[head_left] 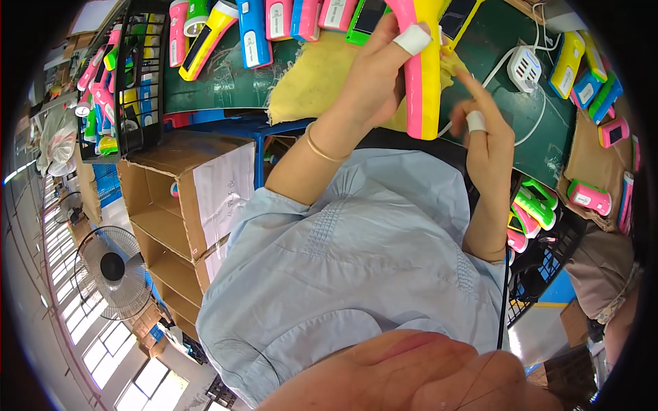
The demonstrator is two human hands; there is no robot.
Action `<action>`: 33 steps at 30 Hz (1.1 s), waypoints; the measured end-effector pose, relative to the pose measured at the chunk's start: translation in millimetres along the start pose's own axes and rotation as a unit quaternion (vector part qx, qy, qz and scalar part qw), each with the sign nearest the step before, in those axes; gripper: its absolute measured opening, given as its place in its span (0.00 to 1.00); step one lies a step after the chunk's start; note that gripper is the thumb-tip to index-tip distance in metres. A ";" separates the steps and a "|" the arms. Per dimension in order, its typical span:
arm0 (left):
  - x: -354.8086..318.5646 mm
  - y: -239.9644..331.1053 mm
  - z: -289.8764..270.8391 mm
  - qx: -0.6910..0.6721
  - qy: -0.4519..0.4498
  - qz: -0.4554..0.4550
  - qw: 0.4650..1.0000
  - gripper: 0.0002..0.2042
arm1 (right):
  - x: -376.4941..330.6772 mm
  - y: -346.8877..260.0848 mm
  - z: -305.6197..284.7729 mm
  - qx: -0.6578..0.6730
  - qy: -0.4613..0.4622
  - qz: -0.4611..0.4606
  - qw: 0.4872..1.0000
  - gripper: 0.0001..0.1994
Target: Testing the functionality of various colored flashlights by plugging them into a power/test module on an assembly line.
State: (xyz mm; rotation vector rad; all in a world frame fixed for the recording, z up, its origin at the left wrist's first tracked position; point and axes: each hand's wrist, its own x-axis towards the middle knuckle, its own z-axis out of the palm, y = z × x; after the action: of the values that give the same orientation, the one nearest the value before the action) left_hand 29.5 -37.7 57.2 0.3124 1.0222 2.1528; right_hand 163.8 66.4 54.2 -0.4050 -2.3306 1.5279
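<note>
A pink-and-yellow flashlight (pixel 430 89) is held up near the front edge of the green table. My left hand (pixel 373 82) is closed on its pink side, with white tape wrapped round the thumb. Right of the flashlight is my right hand (pixel 488 130), apart from it, index finger stretched out and the other fingers loosely bent. White tape wraps a digit of this hand too, and its fingertips are slightly blurred. A yellow cloth (pixel 312 79) lies on the table beneath the flashlight. The flashlight's upper end is cut off by the picture's edge.
Several coloured flashlights (pixel 255 34) line the back of the green table (pixel 212 96). A white multi-port charger (pixel 524 70) with cables sits at right, near more flashlights (pixel 567 65). Black crates (pixel 140 75) stand at both sides; cardboard compartments (pixel 161 219) and a fan (pixel 113 266) are at left.
</note>
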 end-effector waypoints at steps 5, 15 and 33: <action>3.6 -6.9 5.1 -0.068 -0.068 0.015 0.995 0.18 | 12.3 5.7 13.7 0.286 -0.069 0.132 0.947 0.19; 15.1 -1.1 11.1 -0.106 0.039 -0.033 0.993 0.37 | 21.3 -4.2 16.7 0.175 -0.038 0.082 0.980 0.24; 28.3 -2.8 13.6 -0.004 0.091 0.007 0.996 0.35 | 35.1 14.9 34.2 0.299 -0.017 0.150 0.942 0.22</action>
State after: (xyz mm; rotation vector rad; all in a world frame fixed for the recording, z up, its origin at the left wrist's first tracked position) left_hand 17.5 -9.0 61.6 0.1210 1.1148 2.2287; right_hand 118.6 58.0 31.6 -0.5864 -1.7456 2.2916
